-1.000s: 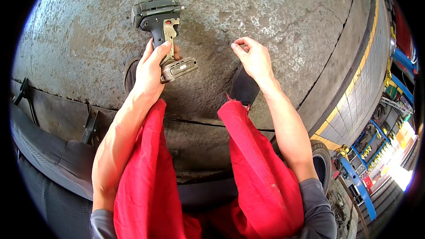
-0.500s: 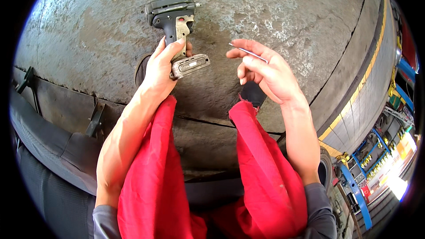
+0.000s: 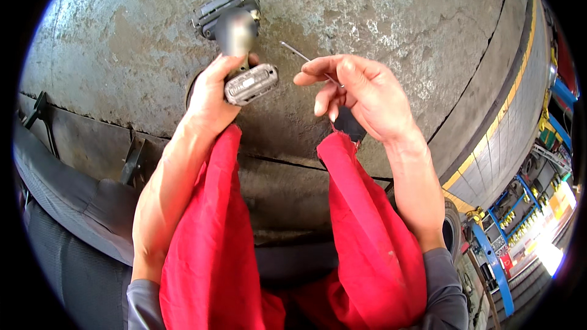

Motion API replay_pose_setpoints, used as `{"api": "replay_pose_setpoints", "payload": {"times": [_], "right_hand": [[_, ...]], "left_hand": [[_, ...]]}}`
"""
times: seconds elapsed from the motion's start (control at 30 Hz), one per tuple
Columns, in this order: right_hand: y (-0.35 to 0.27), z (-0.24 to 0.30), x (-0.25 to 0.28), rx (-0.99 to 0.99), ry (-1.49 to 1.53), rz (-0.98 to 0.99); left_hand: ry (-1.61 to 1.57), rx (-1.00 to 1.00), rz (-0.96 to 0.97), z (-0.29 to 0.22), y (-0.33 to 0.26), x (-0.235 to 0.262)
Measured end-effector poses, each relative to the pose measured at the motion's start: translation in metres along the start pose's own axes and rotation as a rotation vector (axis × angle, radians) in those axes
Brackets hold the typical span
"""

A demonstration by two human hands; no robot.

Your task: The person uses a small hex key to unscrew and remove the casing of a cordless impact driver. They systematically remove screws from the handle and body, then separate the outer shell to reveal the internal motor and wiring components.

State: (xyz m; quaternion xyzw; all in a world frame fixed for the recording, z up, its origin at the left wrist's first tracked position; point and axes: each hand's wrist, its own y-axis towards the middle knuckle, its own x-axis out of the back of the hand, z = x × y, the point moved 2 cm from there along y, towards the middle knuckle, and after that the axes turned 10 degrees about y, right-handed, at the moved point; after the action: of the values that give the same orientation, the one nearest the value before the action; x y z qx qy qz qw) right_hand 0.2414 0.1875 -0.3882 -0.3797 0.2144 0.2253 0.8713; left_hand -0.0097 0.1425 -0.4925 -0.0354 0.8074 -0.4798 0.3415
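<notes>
My left hand [image 3: 211, 88] is wrapped round the lower grip of a worn black and grey cordless impact wrench [image 3: 226, 7]. Its head points away from me, tilted up toward the right, and the battery pack [image 3: 252, 84] faces me at the bottom. Part of the handle is blurred. In my right hand [image 3: 373, 95], a thin metal rod [image 3: 295, 51] is pinched between thumb and fingers, its free end pointing up and left toward the wrench. A gap separates the rod from the wrench. The rod's other end lies against my fingers.
Worn concrete floor [image 3: 318, 0] with cracks spreads beneath my hands. My knees in red trousers [image 3: 205, 208] are below them. A dark padded seat [image 3: 73, 208] stands at left. On the right are a yellow-edged strip [image 3: 489, 140], a tyre [image 3: 452, 226] and blue metal racks [image 3: 526, 192].
The wrench has turned in my left hand, its battery base now facing me more. My right hand has come slightly left, and more of the rod sticks out toward the wrench.
</notes>
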Motion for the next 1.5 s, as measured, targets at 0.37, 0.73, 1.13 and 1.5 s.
{"api": "replay_pose_setpoints", "payload": {"times": [0.37, 0.73, 1.13, 1.5], "right_hand": [[0.008, 0.018, -0.025, 0.184, -0.021, 0.022], [0.018, 0.001, -0.017, 0.140, -0.024, -0.115], [0.023, -0.017, -0.017, 0.020, -0.158, -0.180], [0.026, -0.031, -0.037, -0.052, -0.159, -0.221]], "left_hand": [[-0.178, -0.022, 0.082, -0.015, -0.005, -0.013], [0.027, -0.040, 0.020, 0.008, 0.000, -0.006], [0.043, -0.091, 0.026, 0.016, 0.004, -0.004], [0.097, -0.120, -0.039, 0.015, 0.002, -0.012]]}}
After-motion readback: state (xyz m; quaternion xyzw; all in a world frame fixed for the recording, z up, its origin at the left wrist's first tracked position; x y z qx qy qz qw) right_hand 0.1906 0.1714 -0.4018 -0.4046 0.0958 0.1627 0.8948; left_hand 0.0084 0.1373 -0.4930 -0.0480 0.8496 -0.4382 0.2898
